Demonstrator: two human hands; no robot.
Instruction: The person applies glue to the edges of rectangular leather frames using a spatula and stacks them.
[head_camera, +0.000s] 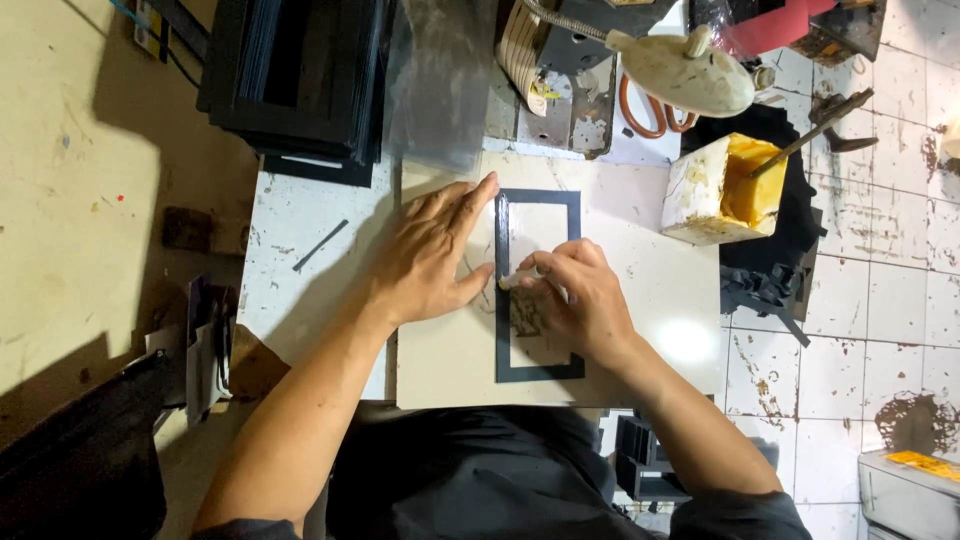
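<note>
A thin black rectangular frame (541, 196) lies flat on a pale board (660, 300) in front of me. My left hand (432, 252) presses flat on the board, fingertips touching the frame's left strip near its top corner. My right hand (577, 297) is closed around a small brush or applicator (508, 282), its tip resting on the frame's left strip. My right hand covers the lower middle of the frame.
A square white tub of yellow glue (722, 190) with a stick in it stands at the right. A stack of black frames (295, 80) sits at the back left. A lamp head (685, 72) and orange-handled scissors (650, 115) lie behind. White tiled floor at the right.
</note>
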